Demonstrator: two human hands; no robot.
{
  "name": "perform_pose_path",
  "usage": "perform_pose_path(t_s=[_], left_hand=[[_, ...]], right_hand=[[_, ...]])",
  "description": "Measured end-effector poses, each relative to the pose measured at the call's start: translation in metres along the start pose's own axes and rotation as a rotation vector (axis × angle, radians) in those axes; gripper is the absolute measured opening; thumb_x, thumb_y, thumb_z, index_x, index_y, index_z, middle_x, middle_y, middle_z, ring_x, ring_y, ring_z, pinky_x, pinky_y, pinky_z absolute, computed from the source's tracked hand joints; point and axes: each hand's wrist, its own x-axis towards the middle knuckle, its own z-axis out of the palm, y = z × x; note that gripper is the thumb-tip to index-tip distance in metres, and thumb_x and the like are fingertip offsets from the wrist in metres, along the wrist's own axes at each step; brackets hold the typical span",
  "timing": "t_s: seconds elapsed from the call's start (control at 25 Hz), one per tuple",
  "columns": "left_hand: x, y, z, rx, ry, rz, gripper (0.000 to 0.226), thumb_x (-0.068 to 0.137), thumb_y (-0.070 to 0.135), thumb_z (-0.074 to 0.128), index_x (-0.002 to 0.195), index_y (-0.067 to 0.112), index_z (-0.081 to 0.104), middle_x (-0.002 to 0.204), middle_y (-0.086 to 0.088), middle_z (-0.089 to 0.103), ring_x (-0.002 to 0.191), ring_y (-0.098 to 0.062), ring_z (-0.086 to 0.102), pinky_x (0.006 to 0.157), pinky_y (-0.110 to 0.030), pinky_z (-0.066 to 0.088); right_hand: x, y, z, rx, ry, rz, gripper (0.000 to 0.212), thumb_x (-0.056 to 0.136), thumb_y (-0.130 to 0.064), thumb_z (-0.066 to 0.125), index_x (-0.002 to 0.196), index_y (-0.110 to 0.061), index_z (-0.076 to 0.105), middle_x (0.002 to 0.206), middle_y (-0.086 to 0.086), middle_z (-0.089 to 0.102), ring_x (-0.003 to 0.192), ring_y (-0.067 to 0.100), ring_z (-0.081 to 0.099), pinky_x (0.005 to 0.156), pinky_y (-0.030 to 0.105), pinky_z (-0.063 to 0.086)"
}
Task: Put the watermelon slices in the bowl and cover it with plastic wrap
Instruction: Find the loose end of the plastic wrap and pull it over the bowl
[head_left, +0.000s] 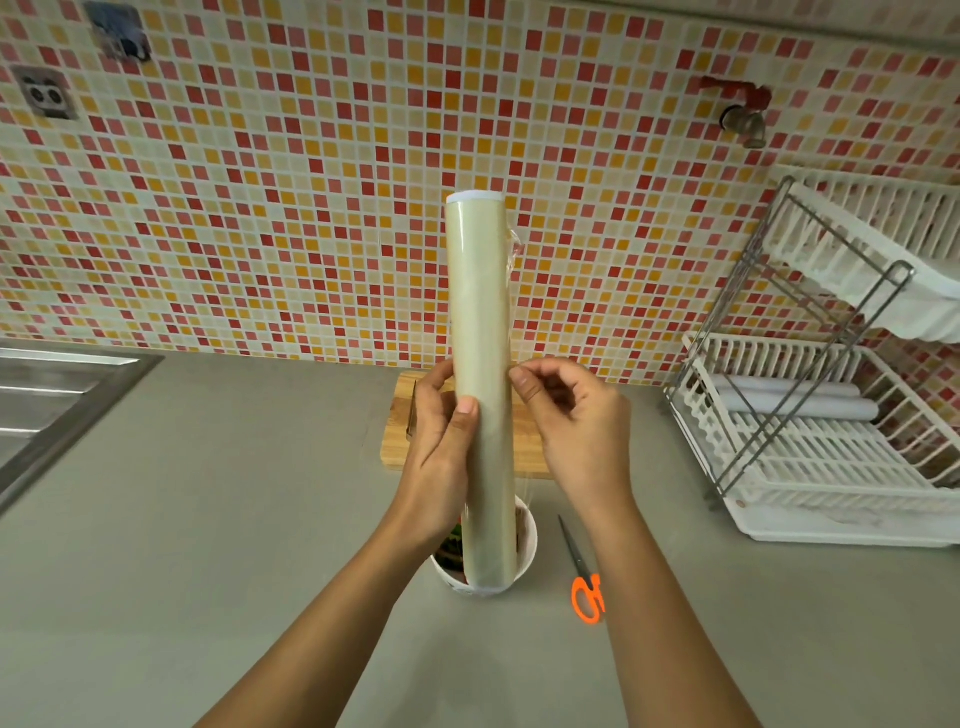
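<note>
light: even, soft, fairly bright – faint shadows | focus: sharp | edges: strong wide-angle bowing – corners stretched

one roll (480, 338), one bowl (528, 553), one scissors (583, 574), one rack (831, 467)

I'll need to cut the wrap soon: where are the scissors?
In the head view the scissors lie flat on the counter, low and right of centre, just right of the white bowl and left of the dish rack.

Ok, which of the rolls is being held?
The pale yellow plastic wrap roll in the middle: the left hand grips it and the right hand pinches its edge. The two white rolls lie in the dish rack.
</note>
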Motion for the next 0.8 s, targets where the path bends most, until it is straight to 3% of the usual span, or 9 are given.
perform_pose_path(t_s=[0.16, 0.32, 0.4, 0.52, 0.64, 0.72, 0.8], left_hand=[[0.003, -0.002, 0.001, 0.088, 0.030, -0.029, 0.048, 0.088, 0.050, 0.033, 0.134, 0.037, 0.025, 0.126, 0.018, 0.046, 0.109, 0.008, 0.050, 0.089, -0.026, 0.045], [0.002, -0.003, 0.003, 0.189, 0.034, 0.019, 0.059, 0.090, 0.062, 0.030, 0.141, 0.035, 0.022, 0.136, 0.012, 0.041, 0.123, -0.001, 0.045, 0.098, -0.031, 0.047], [0.001, -0.003, 0.002, 0.209, 0.045, 0.029, 0.050, 0.092, 0.059, 0.033, 0.137, 0.038, 0.024, 0.128, 0.021, 0.045, 0.116, 0.005, 0.048, 0.091, -0.025, 0.049], [0.001, -0.002, 0.002, 0.214, 0.058, 0.015, 0.032, 0.097, 0.050, 0.030, 0.129, 0.044, 0.028, 0.117, 0.029, 0.046, 0.104, 0.016, 0.050, 0.073, -0.009, 0.048], [0.000, 0.002, 0.002, 0.211, 0.050, 0.010, 0.023, 0.098, 0.047, 0.028, 0.119, 0.056, 0.028, 0.119, 0.027, 0.045, 0.104, 0.019, 0.047, 0.072, -0.005, 0.046], [0.000, 0.003, 0.002, 0.204, 0.043, 0.006, 0.022, 0.097, 0.047, 0.027, 0.115, 0.060, 0.028, 0.120, 0.028, 0.044, 0.106, 0.018, 0.046, 0.077, -0.008, 0.044], [-0.001, 0.003, 0.001, 0.207, 0.038, -0.003, 0.022, 0.097, 0.048, 0.027, 0.114, 0.060, 0.028, 0.120, 0.028, 0.044, 0.106, 0.018, 0.046, 0.079, -0.010, 0.042]], right_hand=[[-0.002, 0.003, 0.006, -0.058, 0.016, -0.001, 0.008, 0.091, -0.027, 0.057, 0.083, -0.028, 0.058, 0.082, -0.008, 0.064, 0.075, 0.008, 0.060, 0.066, 0.015, 0.047], [-0.006, 0.002, 0.012, 0.056, -0.047, 0.077, 0.019, 0.091, -0.019, 0.056, 0.092, -0.038, 0.057, 0.093, -0.013, 0.066, 0.086, 0.004, 0.064, 0.075, 0.020, 0.054], [-0.005, 0.003, 0.010, 0.040, -0.027, 0.090, 0.021, 0.091, -0.015, 0.056, 0.090, -0.035, 0.061, 0.092, -0.011, 0.068, 0.086, 0.007, 0.065, 0.076, 0.023, 0.055], [-0.003, 0.003, 0.008, 0.233, 0.008, 0.237, 0.020, 0.089, -0.012, 0.056, 0.088, -0.031, 0.065, 0.092, -0.007, 0.069, 0.090, 0.013, 0.066, 0.076, 0.027, 0.056], [0.006, -0.002, 0.006, 0.410, -0.077, 0.333, 0.011, 0.087, -0.026, 0.061, 0.096, -0.031, 0.064, 0.105, -0.003, 0.068, 0.100, 0.014, 0.065, 0.074, 0.025, 0.056], [0.013, -0.007, 0.007, 0.381, -0.081, 0.294, 0.021, 0.079, -0.043, 0.067, 0.097, -0.032, 0.064, 0.101, -0.008, 0.069, 0.097, 0.011, 0.067, 0.076, 0.027, 0.057], [0.019, -0.009, 0.009, 0.288, -0.045, 0.194, 0.020, 0.078, -0.042, 0.067, 0.093, -0.030, 0.066, 0.095, -0.007, 0.071, 0.092, 0.013, 0.068, 0.081, 0.034, 0.057]])
